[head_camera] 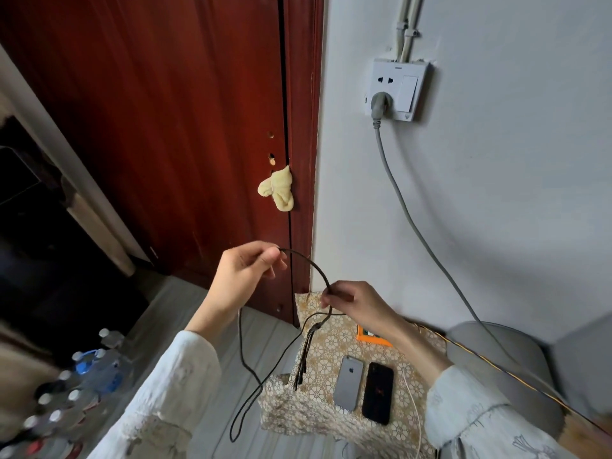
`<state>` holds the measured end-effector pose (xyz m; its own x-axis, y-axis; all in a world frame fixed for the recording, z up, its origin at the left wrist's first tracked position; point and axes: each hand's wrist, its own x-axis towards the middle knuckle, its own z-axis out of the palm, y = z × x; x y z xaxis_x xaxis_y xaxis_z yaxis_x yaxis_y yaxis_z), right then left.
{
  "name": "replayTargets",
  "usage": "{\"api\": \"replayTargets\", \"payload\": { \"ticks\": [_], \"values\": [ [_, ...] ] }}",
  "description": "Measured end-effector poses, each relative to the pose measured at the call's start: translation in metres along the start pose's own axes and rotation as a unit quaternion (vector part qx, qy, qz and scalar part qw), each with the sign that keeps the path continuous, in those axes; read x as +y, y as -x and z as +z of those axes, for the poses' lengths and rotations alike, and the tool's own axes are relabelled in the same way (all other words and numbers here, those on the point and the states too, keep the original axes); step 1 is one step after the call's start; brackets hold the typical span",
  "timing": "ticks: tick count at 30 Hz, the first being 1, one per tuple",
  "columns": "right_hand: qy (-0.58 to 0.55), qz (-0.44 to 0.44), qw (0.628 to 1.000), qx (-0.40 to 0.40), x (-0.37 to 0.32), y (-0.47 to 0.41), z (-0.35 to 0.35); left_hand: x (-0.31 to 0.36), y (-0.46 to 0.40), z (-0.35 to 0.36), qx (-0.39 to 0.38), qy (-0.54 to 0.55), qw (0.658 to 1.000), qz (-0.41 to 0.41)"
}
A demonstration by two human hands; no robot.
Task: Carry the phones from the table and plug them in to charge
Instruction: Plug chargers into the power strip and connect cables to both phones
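Both hands pinch the dark charging cable (pixel 308 263): left hand (pixel 245 273) at its raised end, right hand (pixel 351 303) above the dangling connectors (pixel 303 369). Separate one connector before lowering it to the phones (pixel 364 390), which lie side by side on the counter (pixel 318 412) below the right hand. The cable's far end leaves view, and the connector types are too small to identify.

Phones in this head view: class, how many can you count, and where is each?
2. The grey phone lies face down on the patterned cloth; the black phone lies beside it on its right. Others may be hidden outside the view.
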<state>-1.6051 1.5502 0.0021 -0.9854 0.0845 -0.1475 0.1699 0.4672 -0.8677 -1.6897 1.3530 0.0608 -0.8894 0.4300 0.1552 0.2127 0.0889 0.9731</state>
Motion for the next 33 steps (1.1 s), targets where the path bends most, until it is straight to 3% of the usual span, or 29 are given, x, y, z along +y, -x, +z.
{"api": "replayTargets", "payload": {
  "ticks": [4,7,13,17,19,22,23,24,27,29,30,31,33],
  "values": [
    [0.073,0.055,0.996,0.017,0.02,0.001,-0.005,0.002,-0.001,-0.01,0.062,0.056,0.996,-0.031],
    [0.107,0.03,0.993,0.051,0.02,0.002,-0.008,0.0,-0.002,-0.013,0.005,-0.012,0.998,-0.068],
    [0.193,-0.13,0.964,0.13,-0.006,-0.004,-0.003,-0.006,0.002,0.014,-0.154,-0.201,0.965,-0.064],
    [0.23,-0.173,0.939,0.189,-0.003,-0.005,-0.004,-0.01,0.009,0.027,-0.19,-0.176,0.964,-0.059],
    [0.227,-0.11,0.944,0.214,0.007,-0.004,-0.006,-0.009,0.01,0.026,-0.207,-0.156,0.964,-0.05],
    [0.087,0.064,0.982,0.156,0.016,-0.006,-0.009,-0.008,0.012,0.025,-0.246,-0.15,0.957,-0.033],
    [-0.037,0.123,0.984,0.123,0.015,-0.008,-0.009,-0.009,0.013,0.025,-0.258,-0.147,0.954,-0.032],
    [-0.196,0.172,0.961,0.094,0.014,-0.01,-0.008,-0.01,0.014,0.025,-0.271,-0.14,0.952,-0.033],
    [-0.568,0.229,0.787,0.072,0.011,-0.014,-0.012,-0.013,0.018,0.021,-0.319,-0.113,0.94,-0.047],
    [-0.683,0.243,0.683,0.096,0.011,-0.018,-0.018,-0.016,0.02,0.018,-0.353,-0.12,0.925,-0.068],
    [-0.699,0.253,0.66,0.109,0.009,-0.02,-0.02,-0.018,0.021,0.017,-0.365,-0.131,0.918,-0.082],
    [-0.689,0.266,0.663,0.122,0.008,-0.021,-0.021,-0.021,0.023,0.016,-0.372,-0.144,0.912,-0.096],
    [-0.621,0.273,0.723,0.13,0.004,-0.023,-0.02,-0.029,0.026,0.014,-0.371,-0.17,0.905,-0.125]
  ]
}}
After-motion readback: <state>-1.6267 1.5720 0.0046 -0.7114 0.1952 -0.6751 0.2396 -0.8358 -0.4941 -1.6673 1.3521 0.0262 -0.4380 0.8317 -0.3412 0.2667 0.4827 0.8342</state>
